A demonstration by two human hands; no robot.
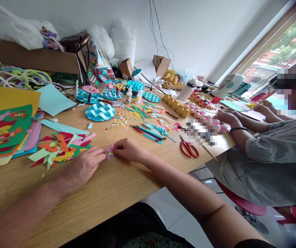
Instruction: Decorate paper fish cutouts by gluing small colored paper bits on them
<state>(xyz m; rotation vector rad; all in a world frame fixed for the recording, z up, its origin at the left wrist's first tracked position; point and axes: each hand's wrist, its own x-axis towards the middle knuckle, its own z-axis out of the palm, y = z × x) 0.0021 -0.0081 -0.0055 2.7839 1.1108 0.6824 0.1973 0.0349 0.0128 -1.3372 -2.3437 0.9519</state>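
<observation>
A small pink paper piece with coloured dots (109, 152) lies at the table's front, between my two hands. My left hand (86, 164) has its fingers closed on the piece's left edge. From the right, my right hand (127, 149) pinches the piece's upper right side, fingertips together. Behind my hands are scattered coloured paper dots (119, 120) and a round blue disc with wavy strips (99, 111). Coloured paper scraps (62, 148) lie just left of my left hand. Several pencils (148, 132) rest behind my right hand.
Red-handled scissors (189, 150) and a wooden stick (210, 152) lie near the right front edge. Paper sheets (8, 100) are stacked at left. Glue bottles (128, 94) and yellow egg-carton strips (176, 106) stand farther back. A person's hands (225, 119) work at the right.
</observation>
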